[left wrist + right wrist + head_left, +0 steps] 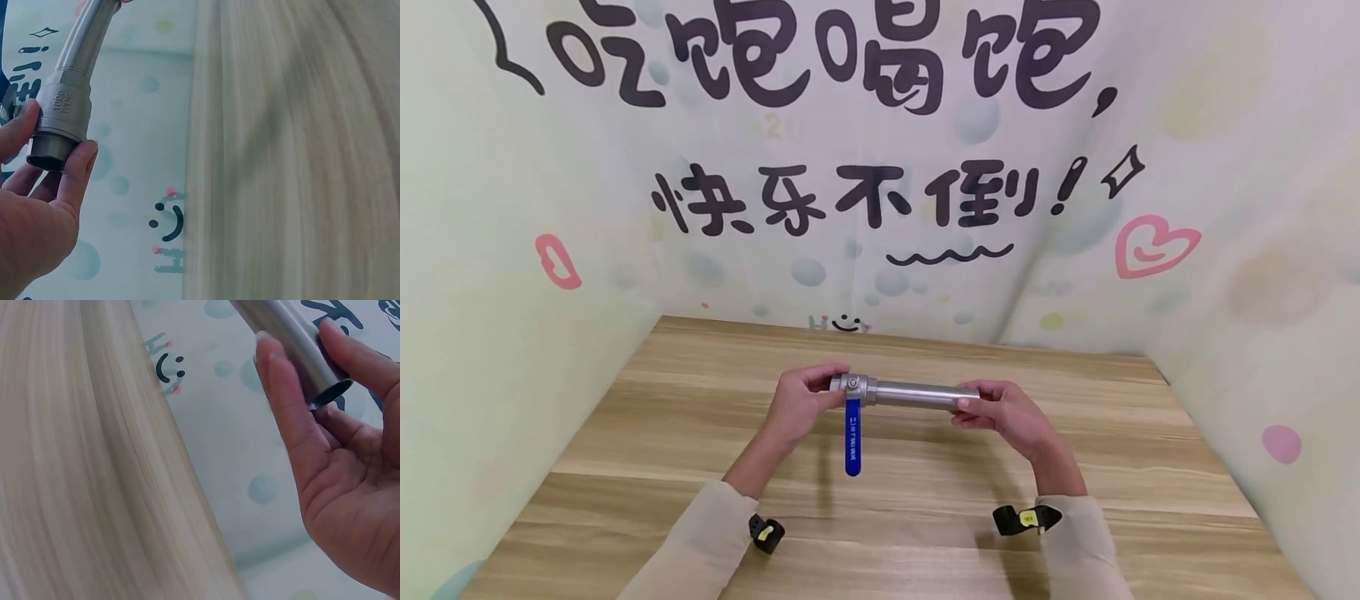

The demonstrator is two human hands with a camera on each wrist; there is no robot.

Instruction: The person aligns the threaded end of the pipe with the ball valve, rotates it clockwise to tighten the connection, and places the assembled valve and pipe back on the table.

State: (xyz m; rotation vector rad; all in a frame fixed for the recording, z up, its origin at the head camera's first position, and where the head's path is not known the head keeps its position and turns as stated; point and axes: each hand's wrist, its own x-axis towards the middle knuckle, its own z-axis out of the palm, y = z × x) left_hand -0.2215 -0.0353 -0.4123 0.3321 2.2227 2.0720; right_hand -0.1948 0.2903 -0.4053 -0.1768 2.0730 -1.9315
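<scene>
My left hand [798, 403] grips the end of a steel ball valve [853, 384], thumb on one side and fingers on the other. The valve's blue lever handle [853, 442] points toward me, across the line of the pipe. A plain steel pipe [917, 395] runs from the valve's right end, the two in one line. My right hand [1011, 417] pinches the pipe's far right end between thumb and fingers. In the right wrist view the open end of the pipe [300, 350] shows. Raised lettering marks the valve body [62, 103] in the left wrist view.
Below the hands lies a wood-grain table [895, 517], with shadows of the arms and pipe on it. A white printed backdrop [850, 275] stands behind it and on both sides. Small black cameras [1028, 519] are strapped at both wrists.
</scene>
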